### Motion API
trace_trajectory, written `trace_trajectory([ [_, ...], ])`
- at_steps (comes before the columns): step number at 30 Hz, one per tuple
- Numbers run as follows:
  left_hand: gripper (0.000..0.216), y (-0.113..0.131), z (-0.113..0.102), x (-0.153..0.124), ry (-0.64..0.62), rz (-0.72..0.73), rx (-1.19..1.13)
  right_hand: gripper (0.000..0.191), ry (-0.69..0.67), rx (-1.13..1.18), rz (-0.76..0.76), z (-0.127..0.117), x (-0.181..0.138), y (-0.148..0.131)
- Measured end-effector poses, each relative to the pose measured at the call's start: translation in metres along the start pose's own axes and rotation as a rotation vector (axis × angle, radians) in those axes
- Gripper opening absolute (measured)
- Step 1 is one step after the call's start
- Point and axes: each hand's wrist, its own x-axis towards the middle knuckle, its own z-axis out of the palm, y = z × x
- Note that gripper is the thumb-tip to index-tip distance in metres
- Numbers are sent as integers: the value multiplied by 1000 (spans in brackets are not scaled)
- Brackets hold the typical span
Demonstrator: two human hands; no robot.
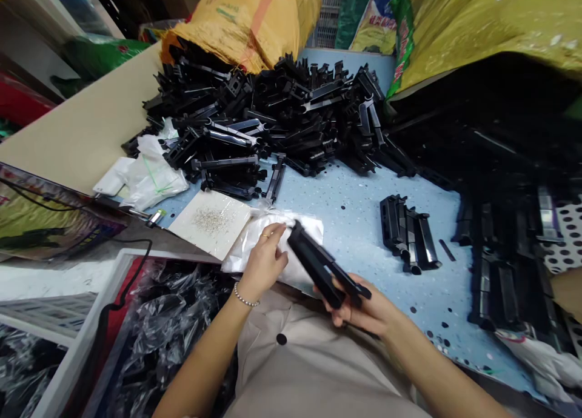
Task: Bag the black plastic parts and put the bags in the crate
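My right hand (357, 306) is wrapped round long black plastic parts (318, 263), which tilt up toward the left. Close to their upper end, my left hand (265, 259), with a ring and a beaded bracelet, has its thumb and fingers drawn together in a pinch. Whatever lies between those fingertips is too small to make out. Beneath the left hand is a clear plastic bag (240, 245) on the blue tabletop. Beside it, a pale square board (200, 233) carries a scatter of tiny metal-coloured pieces (211, 220).
A big heap of black plastic parts (273, 115) spills from an orange sack (254, 24). A short row of them (407, 233) stands at right, near a yellow-green sack (482, 30). A crate (122, 260) of plastic-wrapped items sits below the left edge.
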Motion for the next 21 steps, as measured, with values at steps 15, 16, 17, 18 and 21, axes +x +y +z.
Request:
trace_trajectory([
  [15, 40, 46, -10, -30, -113, 227, -193, 21, 131, -918, -602, 10, 61, -1],
  [16, 32, 46, -25, -33, -59, 175, -208, 23, 119, -1007, -654, 7, 60, -1],
  [17, 27, 45, -43, -38, -7, 103, -219, 25, 140, -1087, -705, 3, 59, -2],
  [18, 24, 43, -63, -46, 28, 17, -224, 28, 183, -1163, -750, -2, 59, -3],
  [21, 23, 18, -114, -87, -118, -309, -192, 33, 252, -1371, -807, -14, 60, -6],
])
